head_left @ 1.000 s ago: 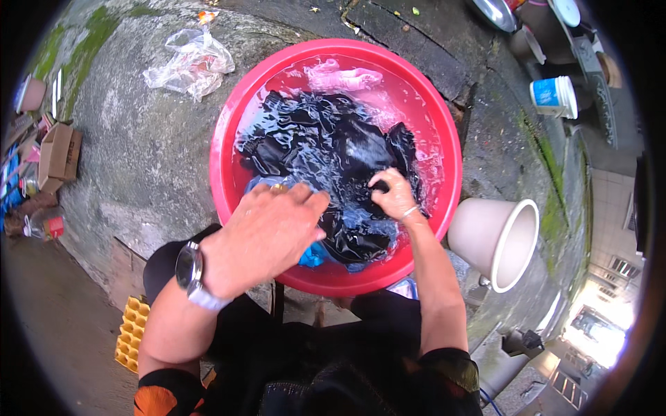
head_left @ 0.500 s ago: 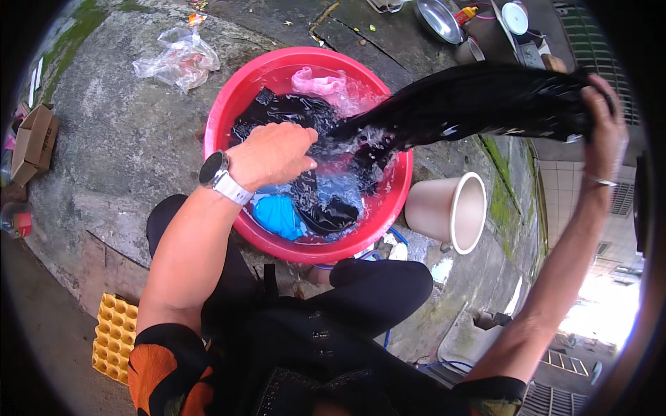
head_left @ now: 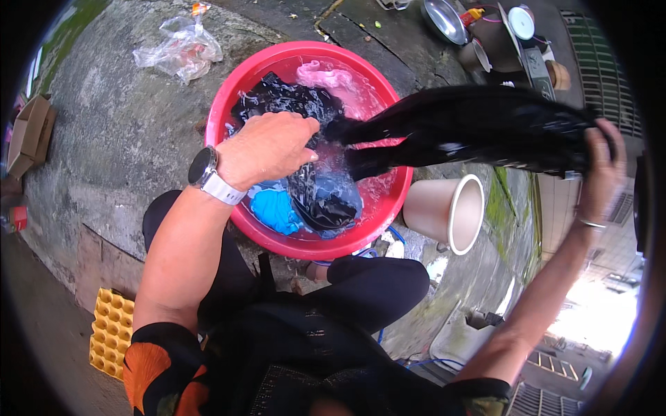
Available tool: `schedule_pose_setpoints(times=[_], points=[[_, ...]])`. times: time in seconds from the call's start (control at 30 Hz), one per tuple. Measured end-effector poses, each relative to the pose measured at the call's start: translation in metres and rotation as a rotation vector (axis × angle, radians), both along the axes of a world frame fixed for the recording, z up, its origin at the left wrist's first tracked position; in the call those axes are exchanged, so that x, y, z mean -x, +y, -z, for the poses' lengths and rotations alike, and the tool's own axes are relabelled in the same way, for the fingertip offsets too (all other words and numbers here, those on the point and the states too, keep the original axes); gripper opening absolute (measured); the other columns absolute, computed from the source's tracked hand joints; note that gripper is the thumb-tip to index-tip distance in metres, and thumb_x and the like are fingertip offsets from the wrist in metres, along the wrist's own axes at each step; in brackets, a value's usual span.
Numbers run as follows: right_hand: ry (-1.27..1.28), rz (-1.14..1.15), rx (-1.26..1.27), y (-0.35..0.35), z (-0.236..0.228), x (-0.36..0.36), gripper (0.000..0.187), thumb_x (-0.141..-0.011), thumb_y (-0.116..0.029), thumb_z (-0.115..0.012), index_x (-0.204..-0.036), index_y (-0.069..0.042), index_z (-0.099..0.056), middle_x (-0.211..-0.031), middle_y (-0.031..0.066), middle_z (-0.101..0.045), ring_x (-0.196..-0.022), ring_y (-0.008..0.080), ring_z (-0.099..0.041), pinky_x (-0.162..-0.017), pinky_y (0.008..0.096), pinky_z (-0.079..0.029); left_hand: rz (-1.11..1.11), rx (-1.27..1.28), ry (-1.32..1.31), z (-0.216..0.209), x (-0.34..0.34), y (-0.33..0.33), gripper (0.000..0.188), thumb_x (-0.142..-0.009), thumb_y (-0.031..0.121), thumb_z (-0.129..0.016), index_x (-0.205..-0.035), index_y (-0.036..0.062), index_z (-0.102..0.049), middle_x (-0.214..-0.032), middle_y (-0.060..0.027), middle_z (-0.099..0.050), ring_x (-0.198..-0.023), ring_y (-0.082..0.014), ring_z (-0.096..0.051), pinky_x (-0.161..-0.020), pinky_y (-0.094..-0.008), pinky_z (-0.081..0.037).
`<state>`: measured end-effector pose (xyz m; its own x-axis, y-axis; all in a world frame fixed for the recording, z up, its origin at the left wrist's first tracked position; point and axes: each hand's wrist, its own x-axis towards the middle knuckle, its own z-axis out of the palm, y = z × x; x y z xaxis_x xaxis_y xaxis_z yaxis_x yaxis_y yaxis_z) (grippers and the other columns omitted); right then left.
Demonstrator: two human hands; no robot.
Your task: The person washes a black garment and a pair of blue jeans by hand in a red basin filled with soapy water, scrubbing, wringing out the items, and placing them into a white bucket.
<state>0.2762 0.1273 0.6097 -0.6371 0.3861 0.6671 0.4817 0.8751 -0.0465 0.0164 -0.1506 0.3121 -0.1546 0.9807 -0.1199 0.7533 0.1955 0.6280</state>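
My right hand [head_left: 602, 166] is raised at the right, closed on one end of a pair of wet black trousers [head_left: 479, 128]. The trousers stretch leftward, and their two legs hang into a red tub [head_left: 239, 87] of water. Over the tub, my left hand [head_left: 267, 149] wears a watch and has its fingers loosely bent, the thumb apart from them; no cloth shows in its grasp. Soaking in the tub are dark clothes [head_left: 281, 97], a pink cloth [head_left: 325, 75] and a bright blue cloth [head_left: 276, 211].
A pale bucket [head_left: 433, 208] lies on its side, right of the tub. A clear plastic bag [head_left: 177, 52] is on the concrete at the upper left. At the lower left is a yellow egg tray [head_left: 111, 333]; a cardboard box [head_left: 31, 135] sits farther left. A metal basin [head_left: 444, 21] stands at the upper right.
My right hand has moved slightly down with the trousers. Their legs now show as two separate lengths near the tub's right side. My left hand has stayed nearly in place.
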Motion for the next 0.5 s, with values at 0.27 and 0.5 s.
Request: schedule_pose_setpoints(times=[0.27, 0.5], points=[[0.025, -0.042, 0.469, 0.021, 0.392, 0.017, 0.019, -0.073, 0.000, -0.068, -0.092, -0.006, -0.067, -0.097, 0.0112, -0.067, -0.095, 0.0266, -0.065, -0.092, 0.0365, -0.050, -0.026, -0.038, -0.016, -0.002, -0.001, 0.001, 0.033, -0.089, 0.022, -0.068, -0.113, 0.0019, -0.060, -0.106, -0.0195, -0.064, -0.099, -0.0407, -0.064, -0.083, -0.0509, -0.052], [0.023, -0.033, 0.632, 0.030, 0.371, 0.023, 0.018, -0.075, -0.003, -0.069, -0.092, -0.004, -0.069, -0.093, 0.0076, -0.068, -0.090, 0.0194, -0.064, -0.088, 0.0333, -0.050, -0.035, 0.009, -0.006, 0.005, 0.000, 0.004, 0.036, -0.085, 0.020, -0.074, -0.112, 0.0018, -0.060, -0.101, -0.0185, -0.066, -0.100, -0.0398, -0.065, -0.084, -0.0500, -0.053]])
